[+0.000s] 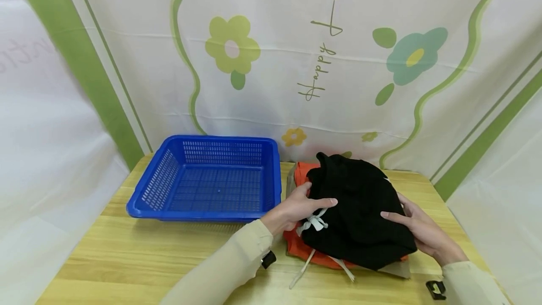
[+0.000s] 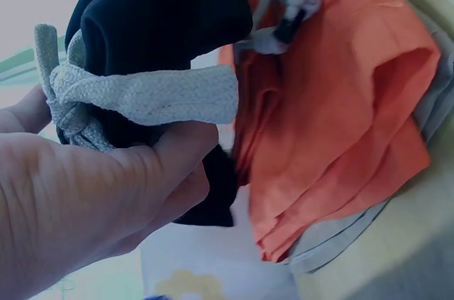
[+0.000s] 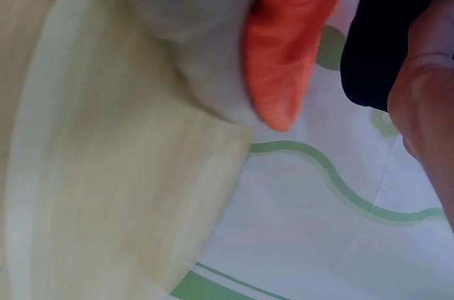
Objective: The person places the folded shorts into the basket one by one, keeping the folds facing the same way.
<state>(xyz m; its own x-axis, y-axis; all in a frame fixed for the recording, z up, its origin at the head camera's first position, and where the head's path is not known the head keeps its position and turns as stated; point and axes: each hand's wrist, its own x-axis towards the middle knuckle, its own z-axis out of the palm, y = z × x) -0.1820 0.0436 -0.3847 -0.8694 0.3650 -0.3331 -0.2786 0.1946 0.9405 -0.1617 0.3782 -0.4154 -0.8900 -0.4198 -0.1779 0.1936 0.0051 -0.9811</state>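
Black drawstring shorts (image 1: 360, 215), folded, are held between the two hands over a small pile of clothes. The left hand (image 1: 298, 206) grips their left edge beside a white drawstring bow (image 1: 315, 221), its thumb on top. At the opposite edge the right hand (image 1: 423, 229) holds the fabric, thumb above and fingers partly hidden beneath. In the left wrist view, the black cloth is raised off the orange garment (image 2: 326, 101), which has its own pale drawstring. A grey-beige garment (image 3: 206, 45) lies under the orange one in the right wrist view.
A blue plastic basket (image 1: 275, 178) with slotted walls stands left of the pile, with nothing in it. Both sit on a wooden table (image 1: 127, 258). A printed white curtain (image 1: 288, 60) hangs right behind the table's back edge.
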